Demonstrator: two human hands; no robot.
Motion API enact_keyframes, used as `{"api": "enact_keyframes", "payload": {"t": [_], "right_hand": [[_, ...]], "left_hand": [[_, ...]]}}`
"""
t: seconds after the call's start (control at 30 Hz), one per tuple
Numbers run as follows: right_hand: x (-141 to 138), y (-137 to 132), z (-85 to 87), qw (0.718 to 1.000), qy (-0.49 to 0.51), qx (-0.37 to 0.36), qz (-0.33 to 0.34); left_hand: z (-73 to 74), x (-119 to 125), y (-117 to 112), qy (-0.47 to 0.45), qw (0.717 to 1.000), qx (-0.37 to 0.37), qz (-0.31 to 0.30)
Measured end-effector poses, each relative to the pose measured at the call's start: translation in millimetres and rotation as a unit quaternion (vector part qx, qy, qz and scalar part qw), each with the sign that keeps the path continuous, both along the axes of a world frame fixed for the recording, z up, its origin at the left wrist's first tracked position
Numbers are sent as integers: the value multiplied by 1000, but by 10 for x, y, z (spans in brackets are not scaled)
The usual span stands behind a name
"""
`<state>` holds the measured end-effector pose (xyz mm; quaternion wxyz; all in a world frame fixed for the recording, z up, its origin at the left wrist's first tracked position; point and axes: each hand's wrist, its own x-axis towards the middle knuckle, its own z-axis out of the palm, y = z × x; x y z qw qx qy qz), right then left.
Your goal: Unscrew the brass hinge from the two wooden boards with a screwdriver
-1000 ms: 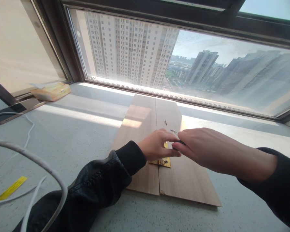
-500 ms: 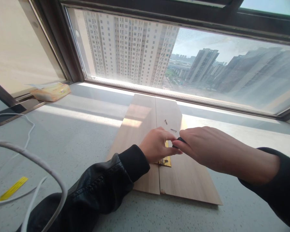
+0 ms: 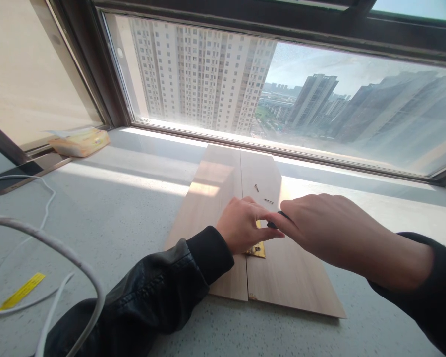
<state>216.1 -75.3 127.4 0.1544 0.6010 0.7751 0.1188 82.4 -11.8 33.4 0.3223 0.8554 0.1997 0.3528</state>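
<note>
Two light wooden boards (image 3: pixel 290 277) lie side by side on a grey speckled sill, joined by a brass hinge (image 3: pixel 258 249) over their seam. My left hand (image 3: pixel 241 229) rests on the hinge and covers most of it. My right hand (image 3: pixel 319 230) meets it from the right, fingers closed around a small black tool handle (image 3: pixel 278 216) whose tip is hidden between the hands. Two loose screws (image 3: pixel 262 194) lie on the right board just beyond the hands.
A large window (image 3: pixel 282 89) runs along the far edge of the sill. A yellow tissue pack (image 3: pixel 80 141) and a phone (image 3: pixel 11 177) lie at the far left. White cables (image 3: pixel 40 238) and a yellow tag (image 3: pixel 20 292) loop across the near left.
Both hands stay on the hinge with almost no shift. The view has drifted slightly, and the right hand's wrist has turned a little.
</note>
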Motion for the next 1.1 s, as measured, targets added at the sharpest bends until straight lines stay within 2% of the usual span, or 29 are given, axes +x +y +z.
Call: {"api": "enact_keyframes", "payload": {"t": [0.07,0.17,0.2,0.3,0.5,0.63,0.7,0.8,0.83,0.93,1.03,1.1], "right_hand": [[14,7,-5,999,37,-24,27],[54,27,27,991,92,-62,70],[66,33,44,989,102,-74,81],[79,28,87,989,99,-76,83],[-48,-36,51,999,-27,26,-26],[-90,-14,34,1000,-3,-19,-5],[-51,1,43,998,26,-51,27],[47,-3,61,992,67,-71,75],[75,-10,67,991,78,-72,78],[103,-34,88,995,79,-58,36],[52,-51,99,999,16,-28,-31],[9,-52,95,998,-22,-18,-51]], "left_hand": [[34,-17,28,-6,999,1,-39],[82,-51,84,-2,990,-6,-139],[87,-60,97,0,988,-10,-151],[67,-66,98,-6,994,-17,-107],[10,-30,22,-27,998,-27,-47],[37,-26,19,-21,999,-31,-26],[65,-34,44,-14,997,-30,-66],[94,-53,92,-6,984,-29,-173],[96,-59,104,-7,982,-29,-184],[74,-63,109,-12,991,-16,-135],[34,-42,69,-16,997,7,-75],[16,-18,33,-12,999,11,-38]]}}
